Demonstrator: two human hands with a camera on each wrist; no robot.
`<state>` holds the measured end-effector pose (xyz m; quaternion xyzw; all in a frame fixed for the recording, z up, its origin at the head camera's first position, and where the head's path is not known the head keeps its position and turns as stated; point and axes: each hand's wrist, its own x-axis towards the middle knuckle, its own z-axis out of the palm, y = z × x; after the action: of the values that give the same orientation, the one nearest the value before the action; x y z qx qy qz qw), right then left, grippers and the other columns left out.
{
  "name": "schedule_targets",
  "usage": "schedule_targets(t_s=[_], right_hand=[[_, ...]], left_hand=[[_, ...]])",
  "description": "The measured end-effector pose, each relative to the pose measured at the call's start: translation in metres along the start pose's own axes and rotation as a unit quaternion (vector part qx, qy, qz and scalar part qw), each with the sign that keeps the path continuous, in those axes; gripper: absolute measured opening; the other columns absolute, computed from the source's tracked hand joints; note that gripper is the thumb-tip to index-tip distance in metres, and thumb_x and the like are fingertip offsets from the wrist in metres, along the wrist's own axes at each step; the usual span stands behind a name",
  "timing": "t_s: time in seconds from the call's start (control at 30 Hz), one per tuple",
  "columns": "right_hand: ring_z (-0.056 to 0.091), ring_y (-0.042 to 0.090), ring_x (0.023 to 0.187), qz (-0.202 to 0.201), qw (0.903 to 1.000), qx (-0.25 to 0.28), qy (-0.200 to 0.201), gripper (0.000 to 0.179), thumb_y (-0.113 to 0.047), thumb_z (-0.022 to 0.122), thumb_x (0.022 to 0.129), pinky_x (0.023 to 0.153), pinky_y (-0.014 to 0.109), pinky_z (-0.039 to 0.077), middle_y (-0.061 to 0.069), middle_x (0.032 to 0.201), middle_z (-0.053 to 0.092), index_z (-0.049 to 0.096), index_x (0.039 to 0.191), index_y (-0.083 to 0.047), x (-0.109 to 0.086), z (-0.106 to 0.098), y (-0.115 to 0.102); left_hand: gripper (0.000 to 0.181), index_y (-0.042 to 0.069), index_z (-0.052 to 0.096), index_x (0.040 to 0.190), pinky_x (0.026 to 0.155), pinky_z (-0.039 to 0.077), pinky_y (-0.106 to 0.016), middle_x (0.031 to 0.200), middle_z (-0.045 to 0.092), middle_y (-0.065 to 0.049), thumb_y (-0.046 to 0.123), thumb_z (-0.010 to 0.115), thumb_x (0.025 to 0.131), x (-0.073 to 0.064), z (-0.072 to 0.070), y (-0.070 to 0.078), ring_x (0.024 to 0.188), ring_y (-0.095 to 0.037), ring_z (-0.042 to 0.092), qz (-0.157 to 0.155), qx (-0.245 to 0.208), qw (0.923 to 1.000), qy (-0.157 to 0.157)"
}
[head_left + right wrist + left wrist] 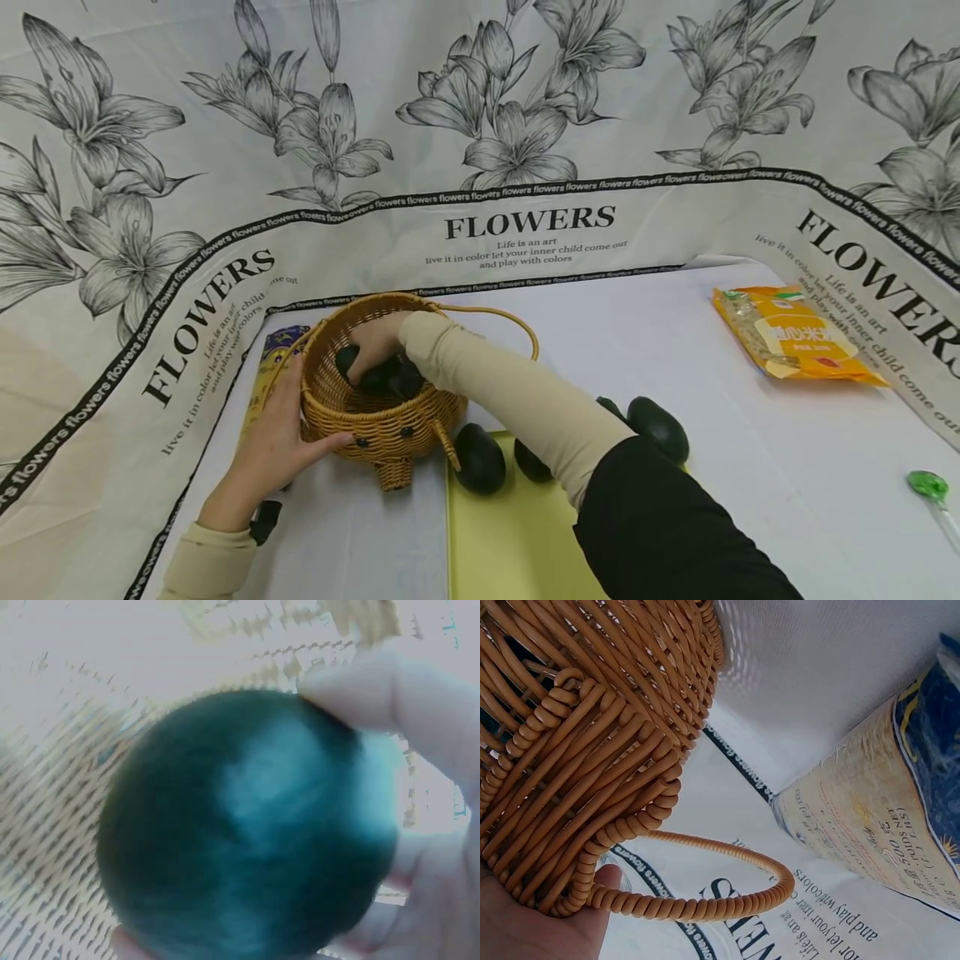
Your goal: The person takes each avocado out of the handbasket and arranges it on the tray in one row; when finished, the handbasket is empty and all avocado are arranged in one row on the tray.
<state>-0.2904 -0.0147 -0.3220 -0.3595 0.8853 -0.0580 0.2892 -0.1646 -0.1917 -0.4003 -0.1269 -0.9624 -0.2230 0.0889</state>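
A brown wicker basket (382, 417) with a snout, eyes and a thin loop handle stands left of the middle. My left hand (273, 437) grips its left side, the thumb on the front; the left wrist view shows my fingers against the woven ear (592, 795). Inside the basket my right hand (375, 337) holds a dark green avocado (247, 825), fingers curled round it. More dark green avocado (407, 379) shows in the basket, partly hidden by my hand. Several others lie on or by the yellow-green tray (510, 542), among them one avocado (480, 458) beside the basket.
Behind my left hand a yellow and blue packet (285, 337) stands close to the basket. An orange packet (802, 333) lies at the far right, with a green-headed clear-handled item (928, 485) nearer me. Flower-printed cloth (525, 242) rises behind the white table. My right sleeve covers part of the tray.
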Motion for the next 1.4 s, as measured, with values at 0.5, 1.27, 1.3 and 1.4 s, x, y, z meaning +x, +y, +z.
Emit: schedule_targets(t_s=[0.5, 1.27, 1.3, 1.4], right_hand=[[0.06, 0.019, 0.099, -0.027, 0.9767, 0.192, 0.092, 0.067, -0.039, 0.058, 0.089, 0.069, 0.037, 0.06, 0.008, 0.13, 0.048, 0.031, 0.147, -0.016, -0.034, -0.014, 0.004], [0.062, 0.012, 0.094, -0.081, 0.9663, 0.159, 0.185, 0.055, -0.039, 0.06, 0.088, 0.075, 0.024, 0.054, 0.004, 0.118, 0.059, 0.045, 0.135, -0.013, -0.113, -0.006, 0.021], [0.062, 0.012, 0.094, -0.083, 0.9662, 0.159, 0.186, 0.055, -0.039, 0.06, 0.088, 0.075, 0.024, 0.054, 0.003, 0.118, 0.059, 0.045, 0.135, -0.014, -0.116, -0.004, 0.022], [0.062, 0.01, 0.096, -0.078, 0.9667, 0.153, 0.19, 0.058, -0.041, 0.061, 0.087, 0.077, 0.023, 0.054, 0.002, 0.12, 0.058, 0.044, 0.136, -0.016, -0.127, 0.003, 0.022]], left_hand=[[0.122, 0.01, -0.009, 0.152, 0.103, 0.029, -0.067, 0.157, 0.007, -0.024, 0.057, 0.072, 0.073, 0.0, 0.0, 0.0, 0.138, -0.05, 0.021, -0.002, -0.001, 1.0, -0.005], [0.122, 0.005, -0.007, 0.151, 0.103, 0.027, -0.068, 0.156, 0.008, -0.028, 0.056, 0.072, 0.074, 0.001, -0.003, 0.003, 0.138, -0.051, 0.02, -0.001, -0.005, 1.0, -0.004], [0.122, 0.005, -0.007, 0.151, 0.103, 0.027, -0.068, 0.156, 0.009, -0.028, 0.056, 0.072, 0.074, 0.001, -0.003, 0.003, 0.138, -0.051, 0.02, -0.002, -0.006, 1.0, -0.005], [0.121, 0.007, -0.008, 0.152, 0.103, 0.027, -0.069, 0.156, 0.009, -0.028, 0.056, 0.071, 0.075, 0.0, -0.003, 0.005, 0.138, -0.051, 0.02, -0.004, -0.01, 0.9999, -0.008]])
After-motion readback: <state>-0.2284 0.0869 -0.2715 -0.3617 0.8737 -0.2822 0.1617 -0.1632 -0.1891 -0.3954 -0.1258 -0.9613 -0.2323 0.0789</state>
